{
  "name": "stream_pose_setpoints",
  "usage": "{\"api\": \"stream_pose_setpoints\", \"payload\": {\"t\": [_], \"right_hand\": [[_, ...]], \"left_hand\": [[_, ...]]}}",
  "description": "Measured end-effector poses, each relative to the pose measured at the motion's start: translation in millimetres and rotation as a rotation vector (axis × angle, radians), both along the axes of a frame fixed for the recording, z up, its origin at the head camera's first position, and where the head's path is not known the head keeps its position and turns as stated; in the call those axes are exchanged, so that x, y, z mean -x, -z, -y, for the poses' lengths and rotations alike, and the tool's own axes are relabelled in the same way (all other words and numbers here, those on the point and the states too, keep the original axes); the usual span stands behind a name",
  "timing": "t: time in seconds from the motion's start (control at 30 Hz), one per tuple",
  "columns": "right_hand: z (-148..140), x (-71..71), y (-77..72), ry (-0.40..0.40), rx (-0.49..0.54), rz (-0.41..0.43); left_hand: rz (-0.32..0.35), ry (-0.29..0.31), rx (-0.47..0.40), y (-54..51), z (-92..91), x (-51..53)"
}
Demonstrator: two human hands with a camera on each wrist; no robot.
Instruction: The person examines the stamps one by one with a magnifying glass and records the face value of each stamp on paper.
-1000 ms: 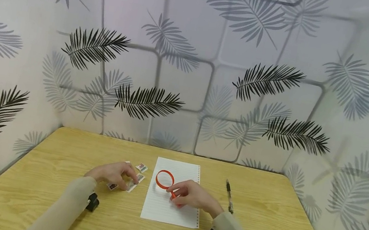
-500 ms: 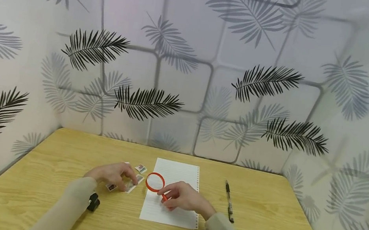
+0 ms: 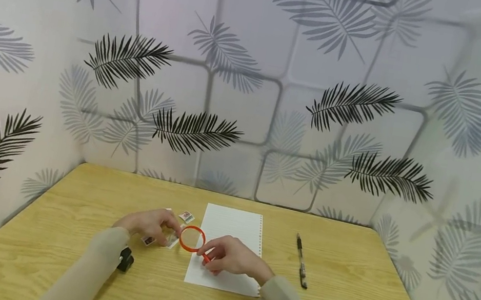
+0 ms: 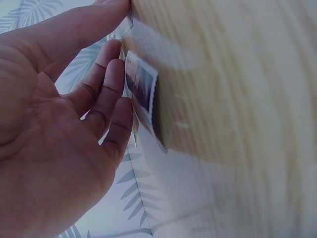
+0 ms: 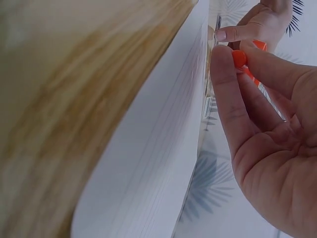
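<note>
In the head view my right hand [image 3: 233, 258] pinches the handle of a red magnifying glass [image 3: 206, 258], its round lens just right of the left fingertips, over the paper's left edge. The right wrist view shows the orange-red handle [image 5: 239, 59] between thumb and fingers. My left hand [image 3: 150, 224] rests low over several small stamp-like pictures, thumb and forefinger apart around one picture [image 3: 172, 241]. Another [image 3: 186, 216] lies just beyond. In the left wrist view a toothed-edged picture [image 4: 142, 84] is beside the loosely bent fingers of the hand [image 4: 54, 134]; the thumb tip's contact is hidden.
A lined sheet of paper [image 3: 233, 227] with a perforated right edge lies on the wooden table [image 3: 344, 269]. Right of it is a black-and-clear pen [image 3: 301, 263]. A wall with a leaf pattern stands behind the table.
My right hand has moved left with the magnifying glass, bringing the lens from over the paper to beside the left fingertips. The left hand has stayed nearly in place.
</note>
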State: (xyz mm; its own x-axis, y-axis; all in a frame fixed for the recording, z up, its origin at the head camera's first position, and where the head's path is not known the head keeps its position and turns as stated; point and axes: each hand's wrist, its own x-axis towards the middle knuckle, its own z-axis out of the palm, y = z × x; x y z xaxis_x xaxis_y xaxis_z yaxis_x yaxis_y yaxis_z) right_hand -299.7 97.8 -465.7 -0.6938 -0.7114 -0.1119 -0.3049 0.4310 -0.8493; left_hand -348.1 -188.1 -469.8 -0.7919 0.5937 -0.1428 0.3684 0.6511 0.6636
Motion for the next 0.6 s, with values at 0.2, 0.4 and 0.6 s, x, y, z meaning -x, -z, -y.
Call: {"api": "stream_pose_setpoints", "payload": {"t": [0.2,0.4,0.6], "right_hand": [[6.8,-1.4,0.4,-0.008,0.008,0.000],[10.3,-2.5,-2.5,-0.008,-0.011,-0.006],[13.4,-1.6,-4.1,-0.018,-0.025,-0.014]], "left_hand": [[0.008,-0.002,0.002,0.9,-0.3,1.3],[0.034,-0.032,0.000,0.3,-1.0,2.5],[0.032,-0.010,-0.014,-0.2,-0.3,2.8]]}}
